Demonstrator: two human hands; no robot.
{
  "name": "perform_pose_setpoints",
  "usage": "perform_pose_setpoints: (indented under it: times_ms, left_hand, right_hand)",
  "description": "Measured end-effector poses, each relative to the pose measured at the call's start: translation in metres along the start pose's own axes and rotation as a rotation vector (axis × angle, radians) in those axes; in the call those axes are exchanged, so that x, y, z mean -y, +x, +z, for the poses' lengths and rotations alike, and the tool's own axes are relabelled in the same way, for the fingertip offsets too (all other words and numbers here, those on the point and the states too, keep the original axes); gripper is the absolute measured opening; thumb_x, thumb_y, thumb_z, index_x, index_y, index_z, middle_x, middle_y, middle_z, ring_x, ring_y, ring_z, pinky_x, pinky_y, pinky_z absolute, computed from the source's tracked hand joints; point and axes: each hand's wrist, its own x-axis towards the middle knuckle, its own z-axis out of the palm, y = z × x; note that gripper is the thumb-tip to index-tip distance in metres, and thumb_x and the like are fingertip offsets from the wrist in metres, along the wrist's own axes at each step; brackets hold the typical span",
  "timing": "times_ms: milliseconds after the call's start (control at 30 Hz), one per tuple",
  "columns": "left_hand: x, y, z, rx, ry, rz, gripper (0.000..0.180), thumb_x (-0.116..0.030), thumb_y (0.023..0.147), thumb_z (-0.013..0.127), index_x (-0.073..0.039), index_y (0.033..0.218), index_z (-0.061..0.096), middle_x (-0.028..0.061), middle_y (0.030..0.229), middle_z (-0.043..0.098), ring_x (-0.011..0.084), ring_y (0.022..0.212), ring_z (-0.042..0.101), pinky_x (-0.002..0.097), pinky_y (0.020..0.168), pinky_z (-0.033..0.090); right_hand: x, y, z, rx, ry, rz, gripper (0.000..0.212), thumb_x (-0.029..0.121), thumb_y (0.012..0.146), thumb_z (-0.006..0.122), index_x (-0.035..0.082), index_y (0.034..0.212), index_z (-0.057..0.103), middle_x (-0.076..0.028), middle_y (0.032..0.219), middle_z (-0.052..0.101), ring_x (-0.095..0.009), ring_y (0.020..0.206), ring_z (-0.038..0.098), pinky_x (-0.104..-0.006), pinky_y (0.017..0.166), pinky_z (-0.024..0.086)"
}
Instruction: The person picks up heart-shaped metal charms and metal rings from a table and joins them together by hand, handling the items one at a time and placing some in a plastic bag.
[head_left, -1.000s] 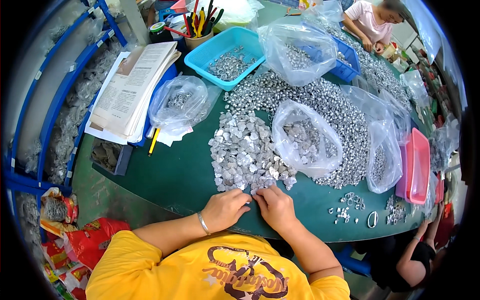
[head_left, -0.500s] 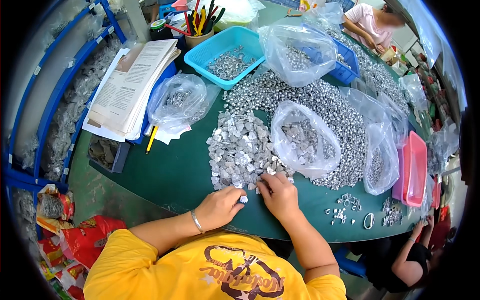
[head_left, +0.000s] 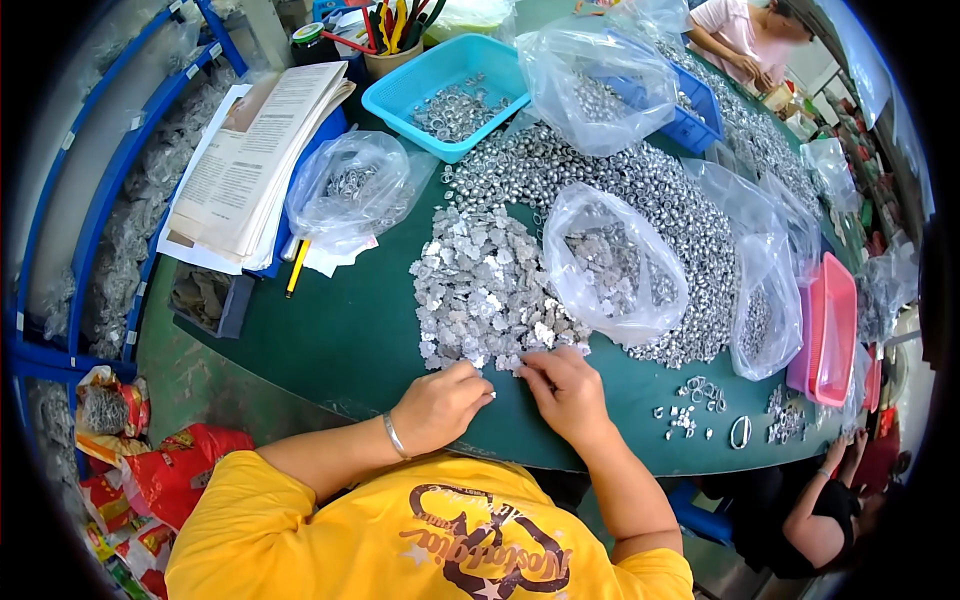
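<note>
The pile of flat silver metal pieces (head_left: 480, 290) lies on the green table (head_left: 340, 340), its near edge right at my fingertips. My left hand (head_left: 440, 405) rests at that near edge, fingers curled in narrow toward the thumb; whether they pinch a piece I cannot tell. My right hand (head_left: 568, 392) lies just beside it, fingers spread flat and touching the pile's nearest pieces. To the right of the pile, near the table's edge, lie a few loose rings and small parts (head_left: 700, 405). Against the pile's right side sits a clear plastic bag (head_left: 615, 265) holding more silver parts. Left of the pile, another clear bag (head_left: 350, 190) lies beside a stack of papers (head_left: 255, 150). Behind the pile spreads a broad heap of small metal rings (head_left: 620, 180), and beyond that stands a light blue tray (head_left: 445, 85).
</note>
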Motion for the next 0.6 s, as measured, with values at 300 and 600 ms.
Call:
perform_pose_setpoints:
  times_ms: [300, 600]
  left_hand:
    - [0.003, -0.002, -0.004, 0.054, -0.278, -0.086, 0.005, -0.004, 0.086, 0.067, -0.001, 0.085, 0.062, 0.0079, 0.087, 0.06, 0.022, 0.073, 0.062, 0.0309, 0.063, 0.05]
    - [0.019, 0.019, -0.027, 0.298, -2.122, -0.548, 0.009, -0.002, 0.088, 0.06, -0.003, 0.096, 0.06, 0.0091, 0.093, 0.059, 0.0124, 0.069, 0.056, 0.0198, 0.052, 0.042]
  right_hand:
    - [-0.003, -0.007, 0.001, 0.077, -0.014, 0.04, 0.008, 0.011, 0.079, 0.073, 0.008, 0.084, 0.069, -0.009, 0.072, 0.06, -0.03, 0.063, 0.062, -0.0377, 0.054, 0.05]
    - [0.014, -0.01, 0.011, 0.158, -0.119, -0.139, 0.014, 0.016, 0.08, 0.072, 0.006, 0.089, 0.067, -0.009, 0.074, 0.06, -0.028, 0.062, 0.06, -0.0376, 0.054, 0.049]
